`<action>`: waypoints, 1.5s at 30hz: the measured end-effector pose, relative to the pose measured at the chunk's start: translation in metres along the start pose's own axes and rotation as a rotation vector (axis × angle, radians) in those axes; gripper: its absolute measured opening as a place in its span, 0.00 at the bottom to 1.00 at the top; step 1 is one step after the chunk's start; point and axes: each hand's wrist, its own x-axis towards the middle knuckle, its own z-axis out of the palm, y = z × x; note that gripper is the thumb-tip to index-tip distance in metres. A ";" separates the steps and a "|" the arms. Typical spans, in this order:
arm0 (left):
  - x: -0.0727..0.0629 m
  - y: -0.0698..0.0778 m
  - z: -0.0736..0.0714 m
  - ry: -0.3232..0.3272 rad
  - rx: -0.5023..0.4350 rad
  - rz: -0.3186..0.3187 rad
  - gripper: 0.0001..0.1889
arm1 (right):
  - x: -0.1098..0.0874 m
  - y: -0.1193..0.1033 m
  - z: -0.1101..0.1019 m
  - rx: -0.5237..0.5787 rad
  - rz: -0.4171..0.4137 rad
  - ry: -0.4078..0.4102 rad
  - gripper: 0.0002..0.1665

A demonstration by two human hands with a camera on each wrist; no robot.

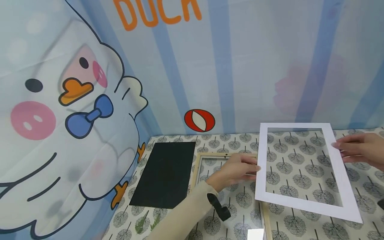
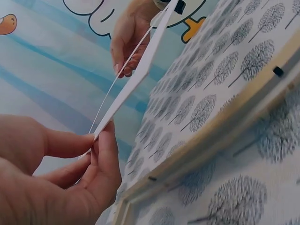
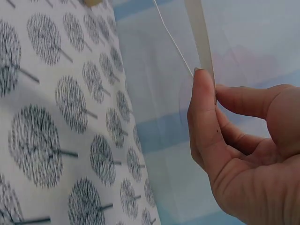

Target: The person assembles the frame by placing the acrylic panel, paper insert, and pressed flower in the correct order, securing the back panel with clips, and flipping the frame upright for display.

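A white picture mat with a large rectangular opening is held up and tilted above the table in the head view. My left hand pinches its left border between thumb and fingers; the left wrist view shows this left hand at the thin edge of the mat. On the other side my right hand pinches the right border, and in the right wrist view the right hand has thumb and fingers on that edge. Beneath my left arm lies a light wooden frame, partly covered by arm and mat.
A black rectangular board lies left of the frame. Green leafy sprigs are near the front left. The cloth has a tree print. A hanging with a duck drawing stands behind and to the left.
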 end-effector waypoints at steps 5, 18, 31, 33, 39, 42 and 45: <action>-0.019 -0.004 -0.032 0.005 0.129 0.094 0.14 | -0.002 -0.026 0.020 0.088 -0.035 -0.078 0.34; -0.055 -0.011 -0.089 0.046 0.218 0.119 0.15 | -0.007 -0.057 0.070 0.256 -0.107 -0.164 0.29; -0.096 -0.024 -0.128 0.053 0.226 0.102 0.19 | -0.010 -0.083 0.111 0.400 -0.109 -0.255 0.29; -0.102 -0.027 -0.135 0.063 0.223 0.094 0.20 | -0.011 -0.087 0.121 0.421 -0.106 -0.259 0.27; -0.118 -0.036 -0.150 0.089 0.222 0.041 0.20 | -0.017 -0.092 0.148 0.476 -0.106 -0.295 0.25; -0.125 -0.042 -0.152 0.100 0.243 0.021 0.22 | -0.020 -0.092 0.156 0.500 -0.105 -0.319 0.24; -0.129 -0.047 -0.151 0.108 0.249 0.015 0.25 | -0.022 -0.091 0.161 0.511 -0.098 -0.324 0.24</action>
